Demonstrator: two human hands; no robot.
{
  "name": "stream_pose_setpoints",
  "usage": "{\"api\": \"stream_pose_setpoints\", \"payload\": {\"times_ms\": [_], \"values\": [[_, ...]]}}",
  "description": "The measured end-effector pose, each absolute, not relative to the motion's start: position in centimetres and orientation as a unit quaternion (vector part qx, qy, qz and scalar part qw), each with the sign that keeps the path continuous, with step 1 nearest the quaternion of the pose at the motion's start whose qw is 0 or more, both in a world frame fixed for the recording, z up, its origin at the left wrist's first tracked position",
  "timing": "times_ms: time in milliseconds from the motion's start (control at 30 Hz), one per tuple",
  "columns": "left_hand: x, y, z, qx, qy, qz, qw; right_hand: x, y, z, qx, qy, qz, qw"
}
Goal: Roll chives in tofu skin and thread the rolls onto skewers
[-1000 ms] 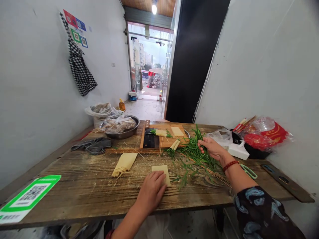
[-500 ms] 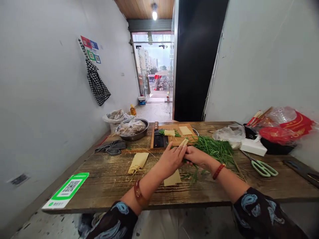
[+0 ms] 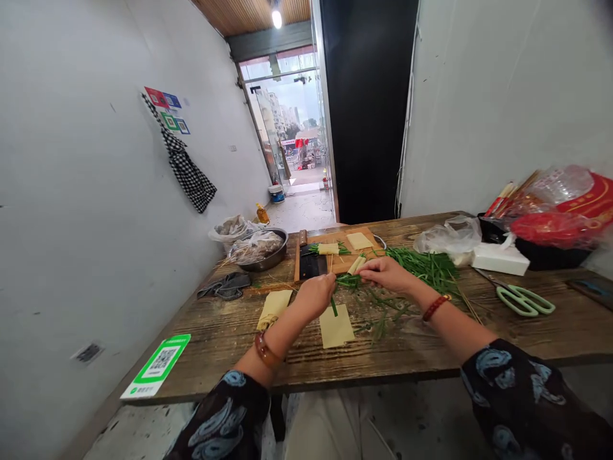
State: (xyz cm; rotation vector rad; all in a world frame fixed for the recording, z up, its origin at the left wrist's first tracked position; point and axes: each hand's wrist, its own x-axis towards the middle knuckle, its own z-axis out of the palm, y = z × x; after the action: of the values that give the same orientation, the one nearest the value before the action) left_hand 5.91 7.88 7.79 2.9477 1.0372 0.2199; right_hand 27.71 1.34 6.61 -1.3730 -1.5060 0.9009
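My left hand (image 3: 316, 296) is closed, with a green leaf blade (image 3: 334, 308) hanging below its fingertips. The fingers of my right hand (image 3: 384, 276) are pinched together beside a rolled yellowish sheet (image 3: 356, 265); what they grip, if anything, is too small to make out. That roll lies tilted at the near edge of the wooden cutting board (image 3: 306, 276), with greens (image 3: 348, 280) beneath it between my hands. On the board are a sheet-wrapped bundle of greens (image 3: 328, 248), a flat yellowish sheet (image 3: 359, 241) and a dark-bladed cleaver (image 3: 313, 265). Another flat sheet (image 3: 336, 327) lies below my left hand.
Long leafy greens (image 3: 424, 267) are heaped right of the board, near green-handled scissors (image 3: 524, 300) and a white tissue box (image 3: 500, 258). Leftward are a stack of sheets (image 3: 274, 308), a grey cloth (image 3: 225, 285), a metal basin (image 3: 261, 259) and a QR-code card (image 3: 158, 367).
My hands were together over the roll; now they are apart, the left drawn back left and the right a little right. A green blade now shows at my left hand. The view has tilted.
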Motion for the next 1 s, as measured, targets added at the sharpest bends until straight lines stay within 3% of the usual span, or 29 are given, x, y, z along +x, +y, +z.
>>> {"api": "stream_pose_setpoints", "payload": {"times_ms": [167,267,367,533,667,767,1000], "values": [[5.5,9.4,7.8,0.901,0.315,0.147,0.259,30.8,0.2,4.6,-0.619,-0.643,0.251,0.375],[5.9,9.6,7.8,0.891,0.297,0.137,0.314,31.3,-0.6,4.3,-0.638,-0.676,0.143,0.341],[6.7,9.0,7.9,0.855,0.270,0.165,0.411,30.0,-1.0,4.9,-0.618,-0.666,0.089,0.408],[8.5,7.7,7.6,0.611,0.229,0.324,0.685,24.9,-0.5,4.6,-0.590,-0.583,0.183,0.528],[9.8,6.9,7.3,0.485,0.236,0.419,0.730,20.9,0.0,2.4,-0.539,-0.527,0.252,0.607],[10.4,6.3,7.3,0.435,0.257,0.451,0.735,18.8,-0.1,1.5,-0.528,-0.531,0.245,0.616],[10.0,5.9,7.8,0.387,0.263,0.466,0.751,18.7,-0.9,1.2,-0.579,-0.597,0.263,0.489]]}}
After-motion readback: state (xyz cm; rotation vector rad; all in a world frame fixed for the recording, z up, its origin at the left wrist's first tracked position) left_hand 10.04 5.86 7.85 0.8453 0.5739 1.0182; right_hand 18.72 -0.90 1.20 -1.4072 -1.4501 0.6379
